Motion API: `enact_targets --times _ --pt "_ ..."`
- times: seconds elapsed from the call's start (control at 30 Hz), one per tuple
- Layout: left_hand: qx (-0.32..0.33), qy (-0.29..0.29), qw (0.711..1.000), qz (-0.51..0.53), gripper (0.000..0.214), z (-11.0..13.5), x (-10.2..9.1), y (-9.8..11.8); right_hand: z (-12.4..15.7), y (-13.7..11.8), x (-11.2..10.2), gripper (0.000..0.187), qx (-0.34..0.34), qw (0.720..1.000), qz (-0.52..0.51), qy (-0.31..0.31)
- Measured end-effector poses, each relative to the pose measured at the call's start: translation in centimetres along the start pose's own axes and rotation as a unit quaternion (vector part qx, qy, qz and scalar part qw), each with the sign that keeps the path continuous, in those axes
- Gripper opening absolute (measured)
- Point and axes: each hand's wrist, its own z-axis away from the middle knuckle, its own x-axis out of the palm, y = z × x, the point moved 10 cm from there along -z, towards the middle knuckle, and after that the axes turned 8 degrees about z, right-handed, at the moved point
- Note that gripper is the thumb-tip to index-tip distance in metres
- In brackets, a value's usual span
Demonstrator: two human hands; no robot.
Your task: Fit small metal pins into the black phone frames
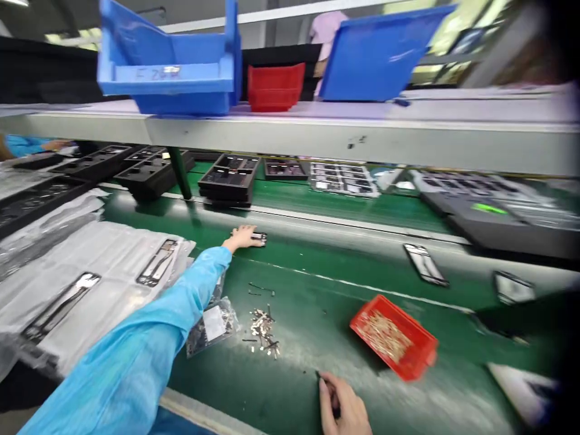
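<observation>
My left hand [241, 237], in a blue sleeve, stretches out over the green work surface. Its fingers are closed around a small black-rimmed phone part [259, 239], most of which the hand covers. Near the bottom edge my right hand [345, 406] is curled round a thin dark tool [336, 406] with its tip pointing up and left; its exact kind is hidden by the fingers. Between the hands lies a loose pile of small metallic and black pieces [263, 329]. A clear bag [212, 326] with a white label sits beside the pile, close to my left forearm.
A red bin [393, 338] of thin gold-coloured pieces stands right of centre. Phone frames [425, 264] lie on the right and on white sheets [113, 254] at left. Black trays [229, 179] are stacked behind. Overhead, a shelf [281, 136] carries blue bins [165, 78].
</observation>
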Motion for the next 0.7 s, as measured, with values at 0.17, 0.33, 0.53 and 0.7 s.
enact_targets --times 0.17,0.33,0.53,0.7 --pt "0.026 -0.031 0.999 0.015 0.039 -2.8 1.0 1.9 0.1 -0.5 -0.9 0.043 0.027 0.999 0.027 0.032" --pt "0.098 0.033 0.989 0.109 0.031 -1.4 -2.8 5.6 0.3 -0.5 -0.8 0.042 0.042 0.998 0.041 0.020" --pt "0.160 0.080 0.952 0.248 0.062 11.7 -7.5 5.5 0.4 0.2 -0.2 0.044 0.059 0.998 0.026 -0.015" --pt "0.139 -0.105 0.897 0.405 0.048 27.4 -2.2 1.9 -1.5 -0.6 2.0 0.037 0.051 0.997 0.006 -0.065"
